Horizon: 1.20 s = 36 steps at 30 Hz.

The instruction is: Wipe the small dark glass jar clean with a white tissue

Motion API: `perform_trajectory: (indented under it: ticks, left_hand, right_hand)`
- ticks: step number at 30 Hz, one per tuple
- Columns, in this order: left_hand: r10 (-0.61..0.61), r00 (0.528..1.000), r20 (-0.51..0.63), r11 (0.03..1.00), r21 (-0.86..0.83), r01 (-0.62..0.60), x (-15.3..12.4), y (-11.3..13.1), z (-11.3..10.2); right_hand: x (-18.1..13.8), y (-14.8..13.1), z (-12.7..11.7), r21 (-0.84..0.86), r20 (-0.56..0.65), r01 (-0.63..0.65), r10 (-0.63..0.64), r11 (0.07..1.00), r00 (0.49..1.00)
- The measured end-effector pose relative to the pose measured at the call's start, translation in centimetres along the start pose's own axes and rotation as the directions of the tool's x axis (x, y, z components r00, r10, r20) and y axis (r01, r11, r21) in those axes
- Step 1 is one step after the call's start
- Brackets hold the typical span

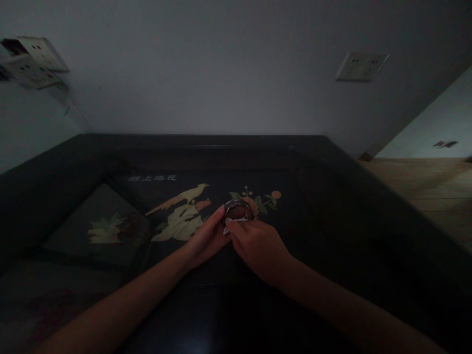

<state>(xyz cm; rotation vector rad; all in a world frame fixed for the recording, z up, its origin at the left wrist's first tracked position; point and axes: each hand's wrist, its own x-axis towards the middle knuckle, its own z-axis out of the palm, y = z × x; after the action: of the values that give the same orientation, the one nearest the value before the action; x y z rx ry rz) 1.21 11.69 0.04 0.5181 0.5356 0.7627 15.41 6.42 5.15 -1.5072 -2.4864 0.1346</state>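
Observation:
My left hand (207,241) is closed on the left side of a small round dark object with a shiny, see-through-looking rim (239,202). It resembles a glass bowl or ashtray, but the dim light hides its exact kind. At its near edge, my right hand (261,248) pinches a crumpled white tissue (228,227) against the object. The fingertips of both hands are partly hidden. The two hands almost meet above a dark glossy table (206,162), whose top carries a picture of a long-tailed bird (186,195) and flowers.
Behind the table rises a pale wall (221,73) with a double socket (362,66) on the right. Other sockets (40,53) are at the upper left, one with something plugged in. Wooden floor (431,184) lies beyond the table's right edge.

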Motion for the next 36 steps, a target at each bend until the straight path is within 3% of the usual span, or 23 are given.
perform_trajectory:
  ticks: [4,10,16,22,26,31,36]
  left_hand:
    - [-0.026,1.0,0.0,1.0,0.01,0.026,-0.1,0.2,0.3]
    - [0.002,0.998,0.064,1.0,0.007,-0.002,0.2,0.1,0.3]
    - [-0.034,0.998,0.047,0.999,-0.002,0.034,0.0,0.2,0.6]
    - [-0.021,0.999,0.033,0.999,-0.03,0.022,0.1,0.4,1.0]
    - [-0.015,0.998,0.056,1.0,-0.01,0.016,0.2,0.4,0.8]
    - [-0.009,0.995,0.1,1.0,0.022,0.007,0.1,0.4,0.9]
    - [-0.044,0.998,0.055,0.999,0.015,0.043,0.1,0.4,1.0]
  right_hand:
    - [-0.1,0.0,1.1,-0.009,-0.079,0.025,-0.026,1.0,0.997]
    - [0.1,0.2,0.8,-0.025,0.024,-0.002,0.003,1.0,1.0]
    - [0.0,0.3,0.3,-0.036,0.021,0.024,-0.023,0.999,0.999]
    - [-0.3,0.0,1.6,-0.185,-0.147,0.097,-0.125,0.978,0.981]
    - [-0.3,-0.2,2.6,-0.268,-0.264,0.081,-0.154,0.96,0.952]
    - [-0.2,-0.1,2.6,-0.315,-0.288,0.09,-0.185,0.945,0.94]
    - [-0.3,-0.1,2.3,-0.314,-0.275,0.126,-0.217,0.941,0.937]
